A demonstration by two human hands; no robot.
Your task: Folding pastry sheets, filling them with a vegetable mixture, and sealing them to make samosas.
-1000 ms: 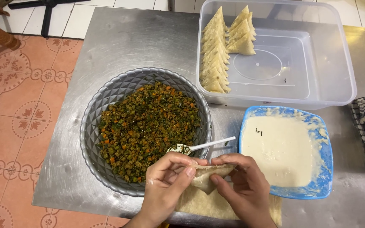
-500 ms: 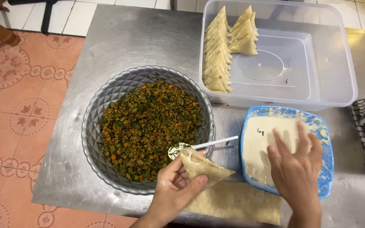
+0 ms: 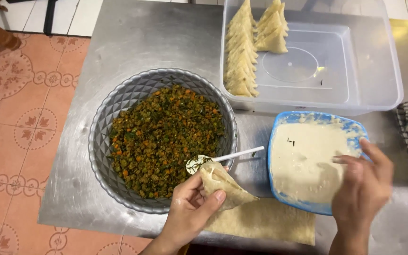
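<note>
A scuffed steel table point(image 3: 166, 38) stands on patterned orange floor tiles point(image 3: 20, 123). At its near edge the left hand point(image 3: 190, 212) pinches a folded pastry cone point(image 3: 223, 184) beside the filling bowl point(image 3: 105, 141); the right hand point(image 3: 362, 189), fingers loosely spread, dips into a blue paste bowl point(image 3: 279, 127)

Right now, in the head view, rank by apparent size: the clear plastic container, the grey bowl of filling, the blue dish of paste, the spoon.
1. Clear plastic container, largest.
2. Grey bowl of filling, somewhat smaller, though it lies nearer the camera.
3. Blue dish of paste, clearly smaller.
4. Spoon, smallest.
</note>
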